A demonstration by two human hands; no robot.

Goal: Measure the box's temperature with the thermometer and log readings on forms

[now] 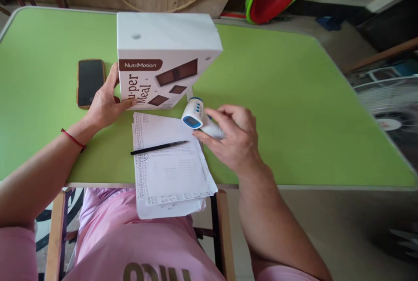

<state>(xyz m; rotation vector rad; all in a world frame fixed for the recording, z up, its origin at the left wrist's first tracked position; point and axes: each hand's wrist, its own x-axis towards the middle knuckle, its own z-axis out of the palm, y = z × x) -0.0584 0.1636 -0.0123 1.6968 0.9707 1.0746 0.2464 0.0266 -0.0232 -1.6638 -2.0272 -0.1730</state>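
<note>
1 white carton (166,58), standing on the green worktop (313,111), left edge pinched by fingers of the left hand (105,100); 1 thermometer gun (193,115), handle gripped between curled fingers of the right hand (237,137) (papers (176,172) near, pen (158,147) atop); seemingly an aiming step, calling next for steadiness.

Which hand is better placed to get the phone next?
Probably your left hand: it's right beside the phone, though holding the white box. Your right hand is farther off and holding the white handheld device.
</note>
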